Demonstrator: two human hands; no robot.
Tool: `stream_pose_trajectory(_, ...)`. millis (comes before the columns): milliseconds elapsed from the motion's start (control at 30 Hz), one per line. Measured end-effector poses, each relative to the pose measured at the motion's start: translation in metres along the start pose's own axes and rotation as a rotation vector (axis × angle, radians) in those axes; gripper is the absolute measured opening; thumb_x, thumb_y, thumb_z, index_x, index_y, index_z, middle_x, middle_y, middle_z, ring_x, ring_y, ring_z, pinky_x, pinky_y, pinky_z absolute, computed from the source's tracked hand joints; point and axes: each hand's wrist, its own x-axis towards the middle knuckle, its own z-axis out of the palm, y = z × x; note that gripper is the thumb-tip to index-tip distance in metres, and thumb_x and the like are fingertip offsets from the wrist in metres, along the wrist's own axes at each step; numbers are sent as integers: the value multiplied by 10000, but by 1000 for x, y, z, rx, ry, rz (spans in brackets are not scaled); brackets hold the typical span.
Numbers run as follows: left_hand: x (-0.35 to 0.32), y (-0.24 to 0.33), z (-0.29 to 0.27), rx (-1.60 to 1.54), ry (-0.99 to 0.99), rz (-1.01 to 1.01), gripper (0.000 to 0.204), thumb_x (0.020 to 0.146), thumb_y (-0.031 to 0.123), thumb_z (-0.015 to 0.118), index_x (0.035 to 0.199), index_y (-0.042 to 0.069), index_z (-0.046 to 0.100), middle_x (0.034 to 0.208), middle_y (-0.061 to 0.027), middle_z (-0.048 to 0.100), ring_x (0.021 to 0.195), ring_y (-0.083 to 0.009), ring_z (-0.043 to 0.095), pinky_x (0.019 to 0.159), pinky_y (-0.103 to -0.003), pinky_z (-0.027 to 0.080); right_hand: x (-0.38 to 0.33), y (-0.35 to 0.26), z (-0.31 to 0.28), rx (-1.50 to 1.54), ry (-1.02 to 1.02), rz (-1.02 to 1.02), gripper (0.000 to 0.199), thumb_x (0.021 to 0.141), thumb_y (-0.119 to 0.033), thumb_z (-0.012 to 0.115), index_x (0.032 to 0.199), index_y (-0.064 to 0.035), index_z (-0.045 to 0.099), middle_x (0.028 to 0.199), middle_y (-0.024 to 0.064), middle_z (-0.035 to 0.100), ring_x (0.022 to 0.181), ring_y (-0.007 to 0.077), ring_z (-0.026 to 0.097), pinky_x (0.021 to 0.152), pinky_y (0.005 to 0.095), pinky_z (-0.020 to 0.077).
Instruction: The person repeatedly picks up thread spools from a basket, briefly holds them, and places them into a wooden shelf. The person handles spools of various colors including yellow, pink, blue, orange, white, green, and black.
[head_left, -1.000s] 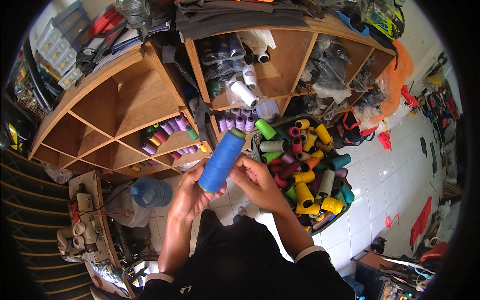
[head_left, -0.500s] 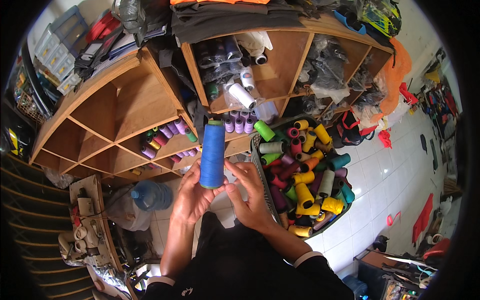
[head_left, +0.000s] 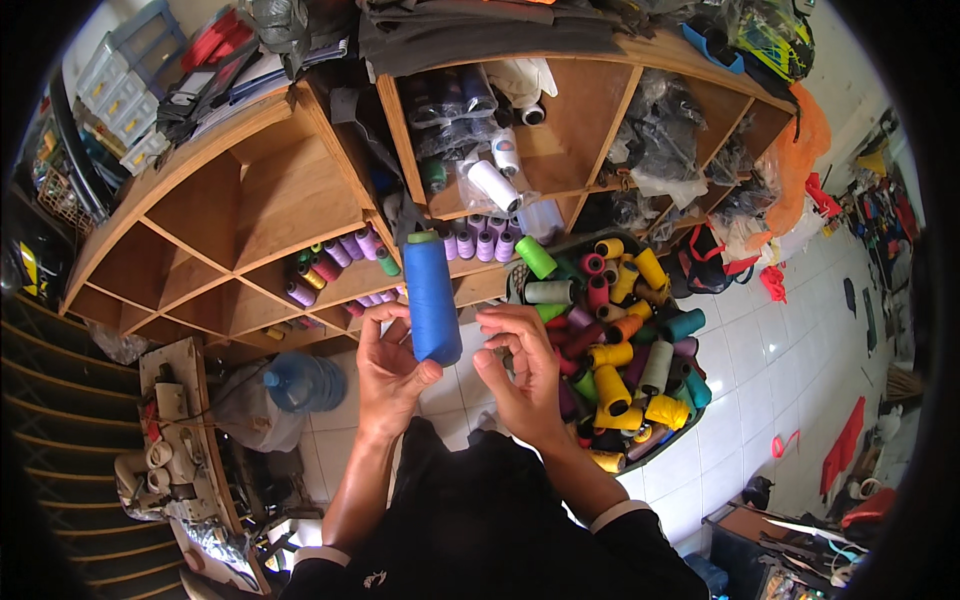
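A large blue thread cone (head_left: 432, 300) stands nearly upright in front of me, its narrow greenish top tilted slightly left. My left hand (head_left: 393, 362) grips it near the wide base, with the thumb across the lower front. My right hand (head_left: 522, 368) is apart from the cone, just to its right, fingers curled loosely and spread, with nothing in them. Beyond the right hand, a dark basket (head_left: 690, 425) holds a heap of thread cones, among them a yellow cone (head_left: 612, 390) and a green cone (head_left: 535, 257).
A wooden shelf unit (head_left: 290, 195) spans the far side. Purple cones (head_left: 487, 244) and white cones (head_left: 492, 186) rest in its compartments. At left are a blue water jug (head_left: 305, 382) and a sewing machine (head_left: 172, 470). White floor tiles (head_left: 735, 400) extend to the right.
My right hand has let go of the cone's base and moved off to the right. The left hand keeps the cone, which now leans a little left at the top.
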Motion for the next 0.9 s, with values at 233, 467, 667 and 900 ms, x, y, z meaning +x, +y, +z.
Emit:
stream_pose_trajectory(233,0,3,6,-20,12,51,776,591,227,925,1161,79,420,1124,-78,569,1031,-171,579,866,-301,502,12,-23,0,-248,-54,-241,235,788,10,719,1019,-16,684,969,135,672,879,249,663,763,338,523)
stream_pose_trajectory(467,-1,-3,5,121,30,182,811,513,186,953,1115,80,420,1134,-94,559,1034,-186,588,899,-329,501,10,-19,4,-208,-58,-173,210,773,58,709,976,7,687,919,135,701,843,247,703,742,317,545)
stream_pose_trajectory(667,-4,-1,0,127,-11,141,629,664,159,895,1085,74,436,1146,-115,550,1080,-232,590,946,-384,493,12,-19,1,-178,-61,-124,137,757,56,718,887,15,703,881,125,709,781,210,689,714,293,523)
stream_pose_trajectory(900,-3,-1,6,-49,-46,112,493,773,185,824,1068,63,449,1152,-147,558,1091,-336,615,976,-508,502,12,-19,3,-192,-73,-165,57,838,18,617,855,7,564,805,122,588,734,259,594,695,346,483)
